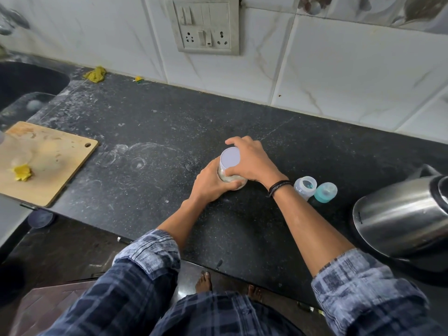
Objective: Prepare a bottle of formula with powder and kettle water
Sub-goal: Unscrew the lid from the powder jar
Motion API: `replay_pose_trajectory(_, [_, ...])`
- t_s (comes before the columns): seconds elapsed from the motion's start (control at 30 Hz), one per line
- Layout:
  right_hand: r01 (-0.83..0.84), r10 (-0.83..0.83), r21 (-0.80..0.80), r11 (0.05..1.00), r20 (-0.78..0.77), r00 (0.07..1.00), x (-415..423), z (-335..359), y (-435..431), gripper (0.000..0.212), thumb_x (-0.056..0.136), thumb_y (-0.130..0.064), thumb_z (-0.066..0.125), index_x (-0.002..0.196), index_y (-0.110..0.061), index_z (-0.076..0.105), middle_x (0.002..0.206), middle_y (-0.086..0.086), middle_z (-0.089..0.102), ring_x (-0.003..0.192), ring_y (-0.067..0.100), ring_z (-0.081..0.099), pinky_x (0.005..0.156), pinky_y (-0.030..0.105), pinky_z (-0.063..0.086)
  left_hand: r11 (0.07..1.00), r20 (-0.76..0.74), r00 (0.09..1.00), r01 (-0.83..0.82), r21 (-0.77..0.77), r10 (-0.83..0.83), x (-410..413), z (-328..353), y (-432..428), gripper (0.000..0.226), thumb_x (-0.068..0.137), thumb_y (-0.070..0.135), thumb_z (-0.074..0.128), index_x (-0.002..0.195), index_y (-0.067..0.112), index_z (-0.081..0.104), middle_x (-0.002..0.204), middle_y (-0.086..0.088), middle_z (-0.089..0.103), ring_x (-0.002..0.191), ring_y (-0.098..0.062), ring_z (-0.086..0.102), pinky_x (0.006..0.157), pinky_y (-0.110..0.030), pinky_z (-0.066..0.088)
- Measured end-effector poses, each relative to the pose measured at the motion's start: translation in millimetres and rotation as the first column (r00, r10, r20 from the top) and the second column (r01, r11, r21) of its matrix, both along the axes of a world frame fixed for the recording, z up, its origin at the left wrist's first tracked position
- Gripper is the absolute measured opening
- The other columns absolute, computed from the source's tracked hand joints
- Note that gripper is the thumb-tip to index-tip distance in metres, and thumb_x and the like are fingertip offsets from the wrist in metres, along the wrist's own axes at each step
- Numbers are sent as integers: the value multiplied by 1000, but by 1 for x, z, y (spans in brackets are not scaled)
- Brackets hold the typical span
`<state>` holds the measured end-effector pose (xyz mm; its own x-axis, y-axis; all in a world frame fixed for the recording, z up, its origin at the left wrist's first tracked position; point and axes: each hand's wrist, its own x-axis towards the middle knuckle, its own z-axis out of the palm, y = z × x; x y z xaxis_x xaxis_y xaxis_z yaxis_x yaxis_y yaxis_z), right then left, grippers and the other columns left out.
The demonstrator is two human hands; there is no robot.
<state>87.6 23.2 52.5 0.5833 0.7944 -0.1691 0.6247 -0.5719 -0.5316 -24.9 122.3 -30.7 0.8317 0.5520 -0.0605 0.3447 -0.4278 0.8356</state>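
A clear jar of whitish powder with a pale lid (229, 158) stands in the middle of the black counter (155, 132). My left hand (210, 183) grips the jar's body from the near left. My right hand (249, 159) curls over the lid, fingers round its rim. Just to the right of my right wrist stands a small clear baby bottle (305, 186), open at the top, and beside it lies its teal cap (325, 192). A steel kettle (400, 217) sits at the right edge of the counter.
A wooden cutting board (46, 161) with a yellow scrap lies at the left. A dark sink (26, 81) is at the far left, a yellow cloth (95, 74) by the tiled wall, and a switch and socket panel (206, 27) above.
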Motion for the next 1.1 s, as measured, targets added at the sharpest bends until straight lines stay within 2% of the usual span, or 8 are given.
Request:
replay_pose_trajectory(0.13, [-5,7,36,999,-30,1000,-1,-5,-1,72,80,-14,80,144,-26,48,143,-1,46,130,26,41,100,36,44,1000,-14,1000,-9,11,9,1,0,-1,66,64,56,88,118,49,49,108,23,64,101,-5,62,90,-38,53])
replay_pose_trajectory(0.23, [-26,30,71,997,-51,998,0,-5,-1,69,77,-13,80,139,-27,53,138,-4,50,126,25,42,93,29,41,1000,-20,1000,-7,2,7,0,1,-1,60,61,62,83,109,53,49,104,27,64,100,1,62,89,-38,54])
replay_pose_trajectory(0.5, [-72,88,111,991,-154,984,10,-1,4,62,77,-9,77,133,-28,58,133,-2,50,128,22,40,95,30,40,1000,-37,999,3,14,-3,0,3,-1,60,65,58,86,112,52,50,104,25,66,99,0,63,89,-39,54])
replay_pose_trajectory(0.6, [-13,47,193,981,-173,984,14,6,5,61,76,-11,78,131,-30,59,129,-2,49,124,22,40,98,33,40,1000,-38,999,4,18,-3,-1,3,0,57,66,56,86,111,50,51,105,24,66,100,-3,63,91,-40,54])
replay_pose_trajectory(0.8, [186,-83,409,893,-257,963,12,10,-21,62,79,-19,79,133,-37,55,124,-3,43,122,17,45,103,37,45,1000,-22,1000,7,17,-7,-1,7,-2,79,64,60,85,133,53,49,124,26,64,116,-2,60,101,-38,50])
replay_pose_trajectory(0.97, [192,-141,420,887,-149,979,1,-5,-60,61,78,-27,84,133,-37,59,122,-6,37,121,17,48,103,39,50,1000,-12,1000,4,20,-4,-2,9,-2,74,64,60,86,129,57,50,121,29,63,114,0,60,100,-38,51])
replay_pose_trajectory(1.03, [205,-158,454,867,-140,978,-9,-15,-74,60,76,-30,85,130,-36,60,123,-7,37,121,15,50,101,33,51,1000,-12,1000,4,27,-4,-2,9,-3,70,62,63,86,123,60,50,115,34,62,112,2,59,100,-37,50])
replay_pose_trajectory(1.1, [216,-167,473,854,-145,975,-21,-27,-87,60,74,-33,85,127,-33,58,124,-8,39,118,9,51,98,21,48,1000,-11,1000,6,30,-6,-1,10,-3,70,60,64,85,120,61,49,113,38,60,112,4,58,101,-36,49])
